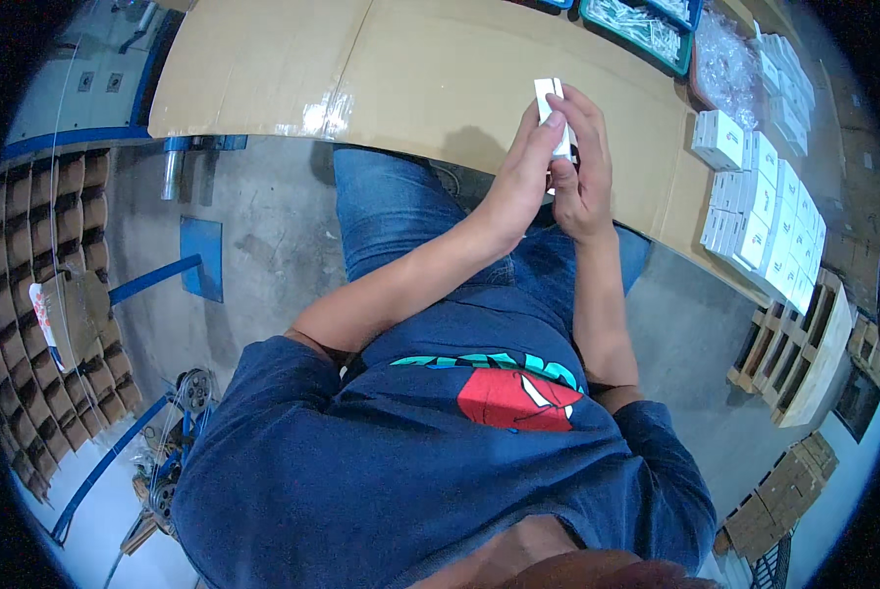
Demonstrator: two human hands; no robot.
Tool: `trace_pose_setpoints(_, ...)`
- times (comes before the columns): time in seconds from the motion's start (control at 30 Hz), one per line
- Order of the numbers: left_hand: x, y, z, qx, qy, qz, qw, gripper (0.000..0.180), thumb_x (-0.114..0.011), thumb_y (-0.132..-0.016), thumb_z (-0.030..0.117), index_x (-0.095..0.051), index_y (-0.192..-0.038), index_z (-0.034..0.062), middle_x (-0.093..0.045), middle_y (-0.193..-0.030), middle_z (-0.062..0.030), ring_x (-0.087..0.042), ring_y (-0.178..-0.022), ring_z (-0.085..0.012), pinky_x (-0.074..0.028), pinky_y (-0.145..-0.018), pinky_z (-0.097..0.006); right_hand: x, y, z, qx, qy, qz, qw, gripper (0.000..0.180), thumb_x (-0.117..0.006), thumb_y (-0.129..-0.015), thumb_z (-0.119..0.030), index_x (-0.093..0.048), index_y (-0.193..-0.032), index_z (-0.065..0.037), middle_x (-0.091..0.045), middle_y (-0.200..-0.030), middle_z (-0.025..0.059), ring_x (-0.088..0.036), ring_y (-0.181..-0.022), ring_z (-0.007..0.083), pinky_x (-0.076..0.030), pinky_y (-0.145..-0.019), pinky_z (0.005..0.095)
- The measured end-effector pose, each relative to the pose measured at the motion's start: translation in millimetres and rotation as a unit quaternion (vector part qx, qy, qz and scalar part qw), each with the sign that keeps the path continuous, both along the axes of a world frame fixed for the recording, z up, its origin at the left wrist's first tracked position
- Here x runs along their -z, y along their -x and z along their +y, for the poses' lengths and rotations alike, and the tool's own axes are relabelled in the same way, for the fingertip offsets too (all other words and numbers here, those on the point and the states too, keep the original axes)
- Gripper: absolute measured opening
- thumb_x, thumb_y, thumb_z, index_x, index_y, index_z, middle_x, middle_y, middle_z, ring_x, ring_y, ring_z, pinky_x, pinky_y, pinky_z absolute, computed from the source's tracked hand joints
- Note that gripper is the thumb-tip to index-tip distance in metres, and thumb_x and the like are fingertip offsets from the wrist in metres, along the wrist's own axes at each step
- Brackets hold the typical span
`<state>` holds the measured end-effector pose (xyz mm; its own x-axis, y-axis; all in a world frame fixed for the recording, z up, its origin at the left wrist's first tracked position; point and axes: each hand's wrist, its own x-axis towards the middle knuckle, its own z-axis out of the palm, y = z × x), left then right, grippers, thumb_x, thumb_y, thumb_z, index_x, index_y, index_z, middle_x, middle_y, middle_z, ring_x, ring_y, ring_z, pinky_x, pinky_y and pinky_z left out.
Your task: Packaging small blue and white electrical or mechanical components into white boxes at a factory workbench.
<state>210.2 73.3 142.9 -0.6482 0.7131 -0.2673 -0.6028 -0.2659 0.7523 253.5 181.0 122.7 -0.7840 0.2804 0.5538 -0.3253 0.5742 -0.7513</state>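
Over the front edge of the cardboard-covered table, a slim white box (545, 91) is held upright between my two hands. My left hand (528, 167) grips it from the left, the thumb lying along its face. From the right, my right hand (587, 157) closes round it, with fingers bent over its upper part. Most of the box's lower half is hidden by my fingers. A small dark gap shows between the palms, too small to make out.
Stacked white boxes (769, 221) stand along the table's right side. Beyond them is a tray of clear plastic wrappers (726, 64). A green bin (683, 67) holds white sticks at the far right. Brown cardboard (430, 59) covers the tabletop. A wooden pallet (798, 348) lies at the right.
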Motion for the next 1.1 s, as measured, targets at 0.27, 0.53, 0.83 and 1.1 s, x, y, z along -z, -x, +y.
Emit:
trace_pose_setpoints(0.27,5.0,-7.6,5.4,-0.007,0.003,0.010,1.000,0.058,-0.037,-0.106,0.044,-0.032,-0.152,0.0082,-0.052,-0.118,-0.0078,-0.051,-0.104,-0.0156,-0.042,-0.094,-0.029,9.2,0.0,-0.5,0.000,0.004,0.027,1.000,0.057,-0.049,-0.103,-0.051,-0.058,-0.133,-0.003,-0.051,-0.143,0.0288,-0.054,-0.128,0.0424,-0.044,-0.106,0.0457)
trace_pose_setpoints(0.53,8.8,-12.5,8.7,-0.053,-0.009,-0.015,0.998,0.050,-0.043,-0.104,0.050,-0.049,-0.129,0.0071,-0.057,-0.109,-0.0042,-0.057,-0.101,-0.0142,-0.048,-0.089,-0.031,11.0,-0.1,-0.9,-0.003,0.000,0.039,0.999,0.054,-0.047,-0.104,-0.047,-0.059,-0.132,-0.002,-0.052,-0.142,0.0289,-0.055,-0.128,0.0428,-0.045,-0.105,0.0463)
trace_pose_setpoints(0.83,4.9,-10.9,8.0,-0.045,0.016,0.033,0.998,0.050,-0.040,-0.104,0.051,-0.049,-0.125,0.0067,-0.055,-0.103,-0.0033,-0.055,-0.095,-0.0120,-0.047,-0.082,-0.028,10.8,0.0,-2.3,0.012,-0.010,0.042,0.999,0.051,-0.045,-0.105,-0.044,-0.059,-0.131,-0.002,-0.055,-0.138,0.0289,-0.057,-0.126,0.0432,-0.046,-0.104,0.0468)
trace_pose_setpoints(1.1,2.5,-11.2,7.4,-0.041,0.047,0.030,0.998,0.049,-0.038,-0.104,0.051,-0.051,-0.123,0.0075,-0.056,-0.102,-0.0031,-0.055,-0.092,-0.0119,-0.047,-0.079,-0.027,11.7,-0.6,-0.9,0.006,0.006,0.041,0.999,0.051,-0.044,-0.106,-0.044,-0.059,-0.132,-0.003,-0.056,-0.140,0.0286,-0.056,-0.129,0.0425,-0.045,-0.106,0.0451)
